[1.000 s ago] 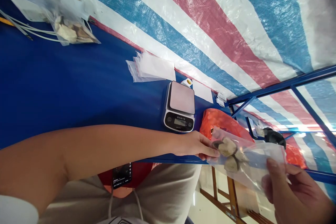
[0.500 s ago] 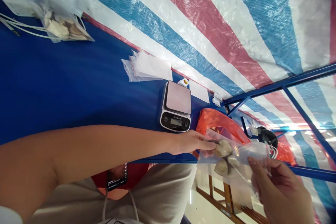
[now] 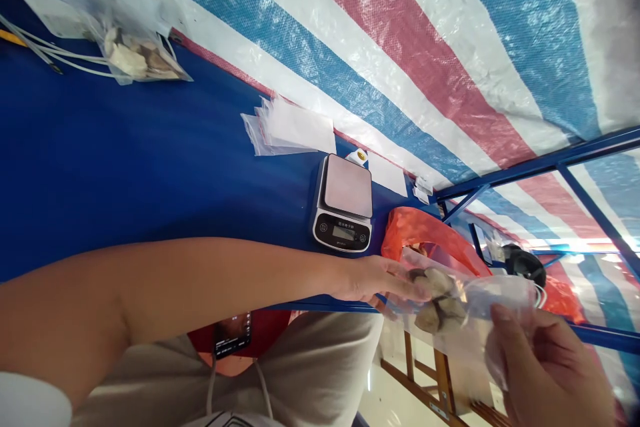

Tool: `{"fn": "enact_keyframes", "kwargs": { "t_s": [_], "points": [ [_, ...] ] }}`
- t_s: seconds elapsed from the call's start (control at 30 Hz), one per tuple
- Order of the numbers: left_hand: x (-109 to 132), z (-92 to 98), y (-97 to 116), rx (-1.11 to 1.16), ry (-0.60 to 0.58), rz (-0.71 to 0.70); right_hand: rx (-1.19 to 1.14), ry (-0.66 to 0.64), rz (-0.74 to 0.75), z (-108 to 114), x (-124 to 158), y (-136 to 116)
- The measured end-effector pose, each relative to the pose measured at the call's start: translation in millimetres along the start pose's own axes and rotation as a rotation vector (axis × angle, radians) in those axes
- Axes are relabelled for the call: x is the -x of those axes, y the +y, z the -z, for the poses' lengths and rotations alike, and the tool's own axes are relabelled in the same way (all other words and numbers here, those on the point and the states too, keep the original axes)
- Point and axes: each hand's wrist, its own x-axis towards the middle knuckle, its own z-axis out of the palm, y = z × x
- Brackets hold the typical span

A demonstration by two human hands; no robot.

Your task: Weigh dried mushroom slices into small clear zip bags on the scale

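A clear plastic zip bag (image 3: 463,310) hangs between my hands, holding several pale lumpy pieces with dark patches (image 3: 437,300). I cannot tell what the pieces are. My left hand (image 3: 380,281) comes in from the left and pinches the bag's near end, its fingertips against the pieces through the plastic. My right hand (image 3: 545,367) grips the far end of the bag, with the thumb on top. Part of the bag's lower edge is hidden behind that hand. Both hands are just past the corner of a digital kitchen scale (image 3: 343,203).
The blue table (image 3: 150,167) holds a second bag of similar pieces (image 3: 140,60), white cords (image 3: 65,60), and a stack of clear bags (image 3: 290,127). An orange-red plastic bag (image 3: 425,233) lies beyond my hands. A blue metal frame (image 3: 550,167) and striped tarp (image 3: 375,47) run alongside.
The bag and both hands have shifted slightly to the right since the earlier frames, and the pieces sit closer together. My left fingertips reach further along the bag.
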Motion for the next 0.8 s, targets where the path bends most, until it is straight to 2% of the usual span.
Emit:
{"fn": "enact_keyframes", "kwargs": {
  "t_s": [0.07, 0.17, 0.3, 0.4, 0.47, 0.63, 0.73, 0.8],
  "points": [
    [-1.1, 0.2, -2.1, 0.001, 0.029, -0.030, -0.045, -0.028, -0.048, -4.6, 3.3, -4.9],
    [-1.0, 0.7, -2.9, 0.009, 0.108, -0.062, -0.020, -0.014, 0.001, -1.6, -0.7, -8.0],
    [0.0, 1.4, -2.8, 0.010, 0.120, -0.070, 0.059, -0.134, 0.081, 19.1, -14.4, -8.4],
    [-2.0, 2.3, -5.3, 0.023, 0.188, -0.063, 0.066, -0.115, 0.117, 33.7, -17.8, -13.1],
    [-2.9, 2.3, -6.4, 0.044, 0.196, -0.060, 0.073, -0.156, 0.124, 38.9, -17.3, -16.4],
    [0.1, 0.0, -2.8, 0.030, 0.118, -0.049, 0.088, -0.266, 0.110, 43.7, -18.7, -18.6],
    [-2.1, 1.6, -1.0, 0.086, 0.161, -0.037, 0.096, -0.302, 0.095, 43.3, -17.1, -22.6],
    [-6.7, 4.2, -1.7, 0.116, 0.234, -0.018, 0.095, -0.258, 0.106, 41.1, -12.3, -26.4]
  ]
}}
